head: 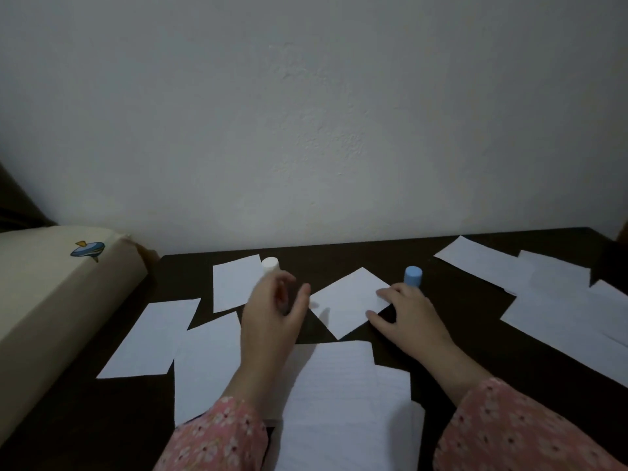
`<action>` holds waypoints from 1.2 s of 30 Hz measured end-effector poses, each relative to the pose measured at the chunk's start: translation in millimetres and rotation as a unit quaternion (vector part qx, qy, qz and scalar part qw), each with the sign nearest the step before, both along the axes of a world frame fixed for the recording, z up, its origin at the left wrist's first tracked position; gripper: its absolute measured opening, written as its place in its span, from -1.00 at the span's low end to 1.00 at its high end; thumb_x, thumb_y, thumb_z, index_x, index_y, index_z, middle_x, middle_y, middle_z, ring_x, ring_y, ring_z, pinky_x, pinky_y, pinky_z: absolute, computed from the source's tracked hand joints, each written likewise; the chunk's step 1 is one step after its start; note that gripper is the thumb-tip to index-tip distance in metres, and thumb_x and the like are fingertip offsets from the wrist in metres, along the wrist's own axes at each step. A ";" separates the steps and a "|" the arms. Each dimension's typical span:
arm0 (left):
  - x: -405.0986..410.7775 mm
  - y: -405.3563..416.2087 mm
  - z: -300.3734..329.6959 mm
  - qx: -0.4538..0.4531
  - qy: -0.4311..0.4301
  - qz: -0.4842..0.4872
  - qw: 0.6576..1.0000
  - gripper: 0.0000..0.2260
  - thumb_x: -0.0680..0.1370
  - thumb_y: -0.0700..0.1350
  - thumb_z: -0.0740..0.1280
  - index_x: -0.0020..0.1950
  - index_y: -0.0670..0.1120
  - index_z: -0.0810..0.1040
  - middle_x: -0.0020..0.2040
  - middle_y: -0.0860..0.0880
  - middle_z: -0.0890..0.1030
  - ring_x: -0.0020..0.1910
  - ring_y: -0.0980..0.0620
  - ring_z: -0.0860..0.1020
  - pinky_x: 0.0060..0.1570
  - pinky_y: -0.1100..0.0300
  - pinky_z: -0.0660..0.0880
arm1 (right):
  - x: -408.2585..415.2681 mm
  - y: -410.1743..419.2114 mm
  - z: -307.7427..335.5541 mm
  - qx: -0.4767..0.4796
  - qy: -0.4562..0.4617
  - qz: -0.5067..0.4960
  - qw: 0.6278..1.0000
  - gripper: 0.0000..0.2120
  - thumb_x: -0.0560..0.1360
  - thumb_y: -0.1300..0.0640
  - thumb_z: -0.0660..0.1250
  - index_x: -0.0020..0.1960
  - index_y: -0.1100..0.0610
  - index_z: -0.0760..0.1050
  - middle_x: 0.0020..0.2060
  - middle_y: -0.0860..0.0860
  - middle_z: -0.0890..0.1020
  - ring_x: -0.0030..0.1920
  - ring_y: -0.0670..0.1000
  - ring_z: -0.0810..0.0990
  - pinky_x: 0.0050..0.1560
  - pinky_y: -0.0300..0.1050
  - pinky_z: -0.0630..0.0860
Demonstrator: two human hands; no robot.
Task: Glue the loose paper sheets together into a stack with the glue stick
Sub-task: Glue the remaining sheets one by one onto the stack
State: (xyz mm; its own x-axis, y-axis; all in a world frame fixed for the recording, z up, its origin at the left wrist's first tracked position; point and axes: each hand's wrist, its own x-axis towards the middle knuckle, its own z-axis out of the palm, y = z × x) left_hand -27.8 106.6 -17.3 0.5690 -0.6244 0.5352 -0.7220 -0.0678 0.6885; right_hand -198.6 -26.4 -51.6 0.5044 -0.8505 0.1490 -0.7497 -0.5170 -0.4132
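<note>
Several white paper sheets lie scattered on the dark table [475, 334]. A small sheet [346, 300] sits turned like a diamond at the centre. My right hand [407, 314] rests on its right corner with the fingers spread. A blue-topped glue stick [413, 275] stands just behind that hand. A white cylinder [270, 264] stands upright on another sheet [234, 283]. My left hand [275, 311] is right in front of it, blurred, fingers loosely curled and thumb apart; I see nothing held in it. A larger sheet [339, 402] lies between my forearms.
More sheets lie at the left [153, 338] and in a heap at the right [560, 300]. A beige padded edge with a small blue sticker [51, 300] runs along the table's left side. A pale wall [306, 130] rises directly behind the table.
</note>
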 end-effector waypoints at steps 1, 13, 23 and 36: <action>-7.3 -4.2 -1.9 0.070 -0.019 -0.030 0.997 -0.80 0.50 0.02 0.40 0.07 0.07 0.49 -0.05 0.13 0.52 -0.11 0.22 0.49 -0.16 0.44 0.41 | 0.6 4.4 -0.5 -0.005 0.006 -0.017 1.000 -0.50 0.54 -0.20 0.23 0.42 -0.04 0.35 0.34 -0.05 0.36 0.33 -0.05 0.31 0.34 -0.09 0.28; -69.2 -41.4 -7.2 0.366 -0.095 -0.048 0.924 -0.74 0.59 0.04 0.25 0.26 0.07 0.50 0.29 0.06 0.48 0.32 0.00 0.37 0.29 -0.04 0.30 | -52.2 23.6 15.4 -0.002 -0.029 -0.066 0.997 -0.55 0.55 -0.19 0.20 0.39 -0.07 0.37 0.30 -0.08 0.38 0.29 -0.07 0.33 0.27 -0.11 0.30; -63.7 -61.6 -11.7 0.399 -0.117 -0.049 0.908 -0.71 0.52 0.06 0.35 0.17 -0.04 0.53 0.14 -0.05 0.55 0.06 0.05 0.52 0.06 0.16 0.47 | -168.1 -17.1 13.3 0.042 0.082 -0.315 0.944 -0.49 0.56 -0.17 0.15 0.44 -0.01 0.30 0.43 0.04 0.29 0.41 0.11 0.21 0.35 0.13 0.19; -50.1 -61.0 -6.9 0.417 -0.087 -0.072 0.902 -0.52 0.49 0.12 0.38 0.36 -0.02 0.45 0.33 -0.08 0.48 0.26 -0.03 0.46 0.23 0.06 0.44 | -154.1 -6.4 5.3 0.001 0.077 -0.269 0.960 -0.55 0.59 -0.11 0.12 0.42 0.02 0.34 0.31 0.02 0.38 0.31 0.07 0.32 0.27 0.05 0.27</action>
State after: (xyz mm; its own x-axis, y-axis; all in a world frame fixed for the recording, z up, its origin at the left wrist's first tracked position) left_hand -77.9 45.6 -24.2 0.4026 -0.9117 -0.0819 -0.8568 -0.4068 0.3169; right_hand -352.7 -32.8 -46.3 0.0082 -0.9943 0.1063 -0.9602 -0.0375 -0.2769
